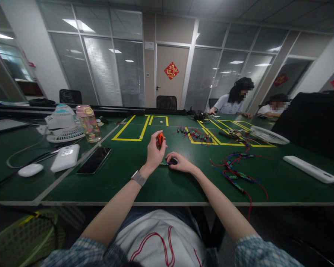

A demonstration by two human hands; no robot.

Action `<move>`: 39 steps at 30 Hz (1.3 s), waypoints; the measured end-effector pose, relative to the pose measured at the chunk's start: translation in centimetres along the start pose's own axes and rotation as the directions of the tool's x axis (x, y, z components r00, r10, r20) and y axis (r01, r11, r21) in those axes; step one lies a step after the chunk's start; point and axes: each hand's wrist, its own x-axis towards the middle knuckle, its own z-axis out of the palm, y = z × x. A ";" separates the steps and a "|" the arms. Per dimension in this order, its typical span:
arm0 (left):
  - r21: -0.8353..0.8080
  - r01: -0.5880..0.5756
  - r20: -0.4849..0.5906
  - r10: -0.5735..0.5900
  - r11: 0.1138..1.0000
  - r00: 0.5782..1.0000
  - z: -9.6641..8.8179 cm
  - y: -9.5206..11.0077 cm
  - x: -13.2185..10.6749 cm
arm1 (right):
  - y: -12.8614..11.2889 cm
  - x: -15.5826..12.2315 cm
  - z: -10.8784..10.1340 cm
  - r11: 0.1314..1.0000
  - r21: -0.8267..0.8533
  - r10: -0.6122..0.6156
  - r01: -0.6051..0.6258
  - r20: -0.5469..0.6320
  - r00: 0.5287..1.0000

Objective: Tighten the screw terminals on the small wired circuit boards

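Fingers of the left hand (155,151) grip an orange-and-black tool (160,139) mid-frame — the right hand's (181,163) curl closed around a small black object (172,161).

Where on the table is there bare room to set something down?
Bare green tabletop shows between the phone and left hand, and between the wired boards and long white strip. It's crowded around the fan and bottle, and among the wired boards.
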 end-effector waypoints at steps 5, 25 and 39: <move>0.274 0.011 0.194 -0.067 0.962 0.979 -1.3 0.3 1.1 | 0.0 0.0 0.0 1.000 -0.017 -0.010 0.009 -0.011 1.000; 0.618 0.049 0.665 -0.555 0.785 0.500 -3.1 -2.2 1.5 | 0.2 0.1 0.3 0.998 -0.054 0.013 -0.014 -0.023 1.000; 0.713 0.075 0.515 -0.594 0.697 0.618 -3.2 -3.3 1.8 | 0.5 0.1 -0.4 0.997 -0.019 0.069 -0.069 -0.002 0.998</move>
